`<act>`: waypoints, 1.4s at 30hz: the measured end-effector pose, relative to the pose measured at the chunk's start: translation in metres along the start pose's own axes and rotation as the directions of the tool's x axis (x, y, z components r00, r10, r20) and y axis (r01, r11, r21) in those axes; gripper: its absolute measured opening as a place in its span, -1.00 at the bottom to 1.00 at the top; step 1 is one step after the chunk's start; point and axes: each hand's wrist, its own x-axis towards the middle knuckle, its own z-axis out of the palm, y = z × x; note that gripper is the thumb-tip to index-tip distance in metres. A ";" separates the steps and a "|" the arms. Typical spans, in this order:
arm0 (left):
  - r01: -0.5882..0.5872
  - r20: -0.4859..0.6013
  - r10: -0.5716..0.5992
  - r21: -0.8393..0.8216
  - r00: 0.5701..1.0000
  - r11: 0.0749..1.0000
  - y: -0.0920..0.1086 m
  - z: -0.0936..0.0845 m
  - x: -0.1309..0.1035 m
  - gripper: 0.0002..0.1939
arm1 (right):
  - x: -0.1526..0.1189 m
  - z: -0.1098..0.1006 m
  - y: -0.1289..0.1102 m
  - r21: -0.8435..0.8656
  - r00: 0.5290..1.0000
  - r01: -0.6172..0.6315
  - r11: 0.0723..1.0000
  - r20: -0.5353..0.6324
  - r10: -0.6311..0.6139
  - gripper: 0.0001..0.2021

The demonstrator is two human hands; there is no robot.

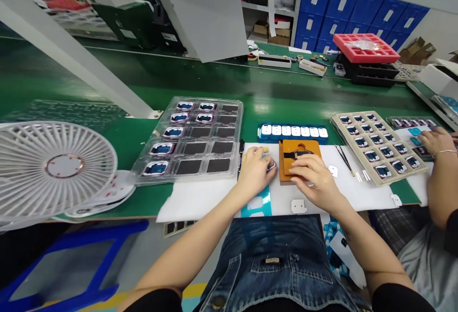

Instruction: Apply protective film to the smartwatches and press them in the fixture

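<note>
My left hand [255, 171] is closed over the white mat, thumb and fingers around a small dark, shiny-rimmed part [272, 165], mostly hidden by the hand. Beneath the wrist a blue film strip with cut-outs [265, 203] lies on the mat. My right hand [317, 181] rests at the right front of an orange-brown fixture block [285, 176], its fingers stretched out and apart. Across the top of the block runs a black bar [297, 154]. A white cut-out piece [298, 206] lies in front of the block.
A clear tray [189, 147] with framed parts stands left, a beige tray [379, 147] right. Behind the block is a blue strip of white pieces [293, 131]. Tweezers [344, 161] lie right. A white fan [60, 169] stands far left; a co-worker's hand [437, 140] is far right.
</note>
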 end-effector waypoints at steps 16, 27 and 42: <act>-0.426 -0.408 0.197 -0.609 0.892 0.670 0.038 -0.040 -0.041 -0.74 | 0.002 0.010 -0.012 0.636 0.953 -0.247 0.731 0.020 0.304 -0.83; 0.265 0.252 -0.253 -0.964 0.934 0.020 0.049 -0.034 -0.041 -0.76 | -0.012 0.002 -0.016 -0.065 0.964 0.202 0.977 -0.165 -0.210 -0.69; 0.248 0.344 -0.290 -0.914 0.893 -0.321 0.030 -0.022 -0.042 -0.59 | -0.031 -0.033 0.061 0.000 0.940 -0.342 0.940 -0.014 0.342 -0.64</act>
